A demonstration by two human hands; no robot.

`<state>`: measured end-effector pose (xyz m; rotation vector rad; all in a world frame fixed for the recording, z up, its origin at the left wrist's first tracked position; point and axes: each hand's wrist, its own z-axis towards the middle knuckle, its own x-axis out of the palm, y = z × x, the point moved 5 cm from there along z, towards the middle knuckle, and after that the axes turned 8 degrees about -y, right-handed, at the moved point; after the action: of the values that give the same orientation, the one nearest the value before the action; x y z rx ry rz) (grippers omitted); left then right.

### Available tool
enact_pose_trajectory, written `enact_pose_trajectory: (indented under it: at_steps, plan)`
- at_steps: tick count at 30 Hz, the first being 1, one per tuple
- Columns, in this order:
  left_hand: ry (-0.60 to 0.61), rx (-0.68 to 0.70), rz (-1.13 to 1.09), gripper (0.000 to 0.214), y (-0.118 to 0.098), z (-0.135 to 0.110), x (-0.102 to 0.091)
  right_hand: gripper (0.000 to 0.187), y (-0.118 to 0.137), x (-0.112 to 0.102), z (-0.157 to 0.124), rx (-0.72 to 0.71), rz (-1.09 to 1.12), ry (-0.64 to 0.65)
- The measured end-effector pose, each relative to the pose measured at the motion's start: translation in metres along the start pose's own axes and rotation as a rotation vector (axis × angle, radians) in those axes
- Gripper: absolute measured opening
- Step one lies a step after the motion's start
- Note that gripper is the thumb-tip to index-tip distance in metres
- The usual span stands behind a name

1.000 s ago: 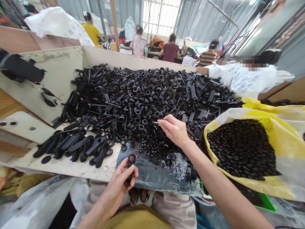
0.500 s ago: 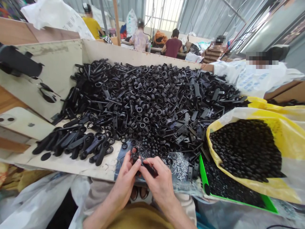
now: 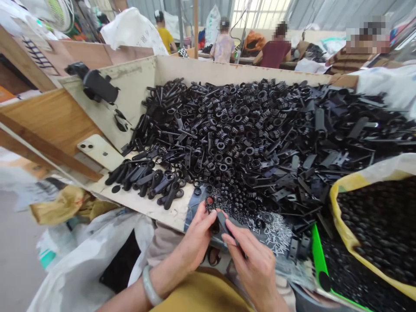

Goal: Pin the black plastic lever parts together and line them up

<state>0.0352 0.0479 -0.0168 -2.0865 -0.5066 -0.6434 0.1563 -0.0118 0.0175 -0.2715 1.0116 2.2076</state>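
Note:
Near the front edge of the worktable, my left hand (image 3: 196, 238) is closed round a black plastic part with a ring end (image 3: 210, 202), the ring pointing up past the fingertips. My right hand (image 3: 253, 255) pinches a long, flat black plastic piece (image 3: 223, 222) between thumb and fingers. Its upper end meets or lies right beside the ringed part; whether the two are joined I cannot tell. Just beyond the hands is a scatter of small black balls (image 3: 234, 209). Silver screws (image 3: 277, 234) lie in a heap to the right.
A big heap of black plastic parts (image 3: 227, 130) fills the walled table. Handle-shaped pieces (image 3: 152, 182) lie in rows at left, near a phone (image 3: 100, 151). At right are a green-edged tray (image 3: 320, 255) and a yellow-white sack (image 3: 341, 216) of black balls. Several people sit beyond.
The view has turned left, so everything sits farther right in the picture. Both hands keep their parts; the flat piece in my right hand now shows more of its face.

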Motion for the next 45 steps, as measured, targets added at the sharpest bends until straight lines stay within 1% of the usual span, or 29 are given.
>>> enact_pose_trajectory:
  at_steps: [2, 7, 12, 15, 22, 28, 31, 38, 45]
  plan:
    - [0.019, -0.024, 0.004, 0.035, 0.001, -0.003, 0.002, 0.034, 0.003, 0.002, 0.001, -0.019, -0.006, -0.018]
    - [0.003, -0.042, -0.020, 0.044, 0.001, -0.006, 0.004, 0.032, 0.007, 0.009, 0.004, -0.037, -0.026, -0.060]
    - [0.060, -0.059, -0.025, 0.031, 0.002, -0.008, 0.007, 0.036, 0.009, 0.008, 0.003, -0.049, -0.029, -0.079]
    - [0.038, -0.077, -0.029, 0.032, 0.004, -0.009, 0.006, 0.037, 0.010, 0.008, 0.001, -0.048, -0.059, -0.081]
    - [0.029, -0.016, 0.007, 0.024, 0.002, -0.011, 0.007, 0.032, 0.012, 0.009, -0.002, -0.036, -0.133, -0.108]
    - [-0.010, -0.002, -0.004, 0.030, -0.001, -0.012, 0.010, 0.031, 0.014, 0.009, -0.004, -0.043, -0.116, -0.109]
    - [-0.003, -0.006, -0.006, 0.033, -0.001, -0.012, 0.012, 0.032, 0.013, 0.009, -0.003, -0.030, -0.114, -0.116]
    - [0.002, -0.010, 0.008, 0.030, -0.001, -0.011, 0.012, 0.032, 0.013, 0.010, -0.002, -0.025, -0.116, -0.113]
    - [0.014, 0.015, 0.014, 0.039, 0.005, -0.010, 0.013, 0.031, 0.007, 0.014, -0.006, -0.006, -0.169, -0.089]
